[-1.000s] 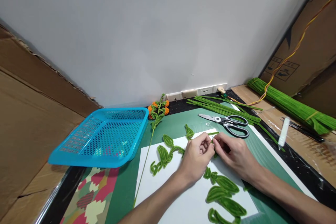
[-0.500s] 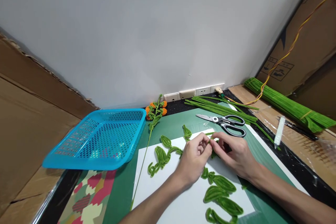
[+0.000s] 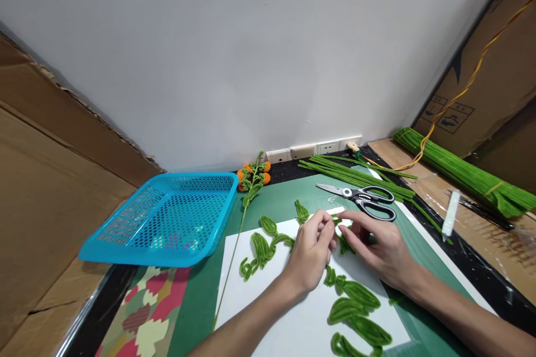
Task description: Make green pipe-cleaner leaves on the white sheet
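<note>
My left hand [image 3: 312, 251] is closed in a pinch over the white sheet [image 3: 285, 318], with a bit of green pipe cleaner [image 3: 336, 218] showing at its fingertips. Most of that piece is hidden by the fingers. Just to the right is my right hand [image 3: 383, 242], its thumb and index finger apart, the index tip close to the pipe cleaner. Leaves shaped from green pipe cleaner lie around both hands: a group [image 3: 262, 248] on the left, a single leaf [image 3: 301, 212] behind, and larger leaves [image 3: 355, 312] in front. Part of another leaf shows under the right hand.
Scissors [image 3: 362, 196] lie behind my right hand, beside loose green pipe cleaners [image 3: 347, 172]. A blue basket [image 3: 138, 255] stands left, near a stem with orange flowers [image 3: 250, 187]. At right are a bundled stack of pipe cleaners [image 3: 460, 170] and a white stick [image 3: 451, 213].
My right thumb and index finger have parted from the left fingertips and opened. The left hand keeps its pinch. The whole view has shifted slightly.
</note>
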`<state>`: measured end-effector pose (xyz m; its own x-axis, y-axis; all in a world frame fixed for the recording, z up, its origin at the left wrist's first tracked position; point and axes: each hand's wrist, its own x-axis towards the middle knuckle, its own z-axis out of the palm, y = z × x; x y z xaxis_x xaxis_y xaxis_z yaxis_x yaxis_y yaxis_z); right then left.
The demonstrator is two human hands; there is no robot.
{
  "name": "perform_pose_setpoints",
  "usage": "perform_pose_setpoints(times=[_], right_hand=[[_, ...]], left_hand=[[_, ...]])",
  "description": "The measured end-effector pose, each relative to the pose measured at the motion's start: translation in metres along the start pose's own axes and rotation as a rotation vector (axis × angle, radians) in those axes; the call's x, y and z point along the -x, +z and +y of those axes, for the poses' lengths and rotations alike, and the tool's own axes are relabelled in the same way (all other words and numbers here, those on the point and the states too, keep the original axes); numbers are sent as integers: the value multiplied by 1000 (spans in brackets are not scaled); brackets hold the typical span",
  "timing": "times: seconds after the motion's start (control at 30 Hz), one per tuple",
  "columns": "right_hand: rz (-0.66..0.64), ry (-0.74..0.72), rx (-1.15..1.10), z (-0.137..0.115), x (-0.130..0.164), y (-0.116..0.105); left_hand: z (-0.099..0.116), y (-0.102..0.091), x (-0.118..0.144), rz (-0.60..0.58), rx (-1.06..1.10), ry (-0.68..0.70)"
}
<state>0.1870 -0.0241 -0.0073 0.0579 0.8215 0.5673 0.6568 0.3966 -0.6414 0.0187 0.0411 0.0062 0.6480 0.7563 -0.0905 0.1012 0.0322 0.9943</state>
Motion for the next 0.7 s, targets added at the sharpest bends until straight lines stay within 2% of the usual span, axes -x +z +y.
perform_pose_setpoints(times=[0.17, 0.43, 0.6, 0.7], right_hand=[[25, -69, 24, 3, -1, 2], [9, -87, 40, 5, -3, 3], [4, -163, 51, 4, -3, 4], [17, -137, 62, 7, -2, 4]], left_hand=[[-5, 1, -1, 59, 4, 0], [-5, 1, -1, 55, -14, -11], [-6, 1, -1, 84, -1, -35], [-5, 1, -1, 77, -15, -28]])
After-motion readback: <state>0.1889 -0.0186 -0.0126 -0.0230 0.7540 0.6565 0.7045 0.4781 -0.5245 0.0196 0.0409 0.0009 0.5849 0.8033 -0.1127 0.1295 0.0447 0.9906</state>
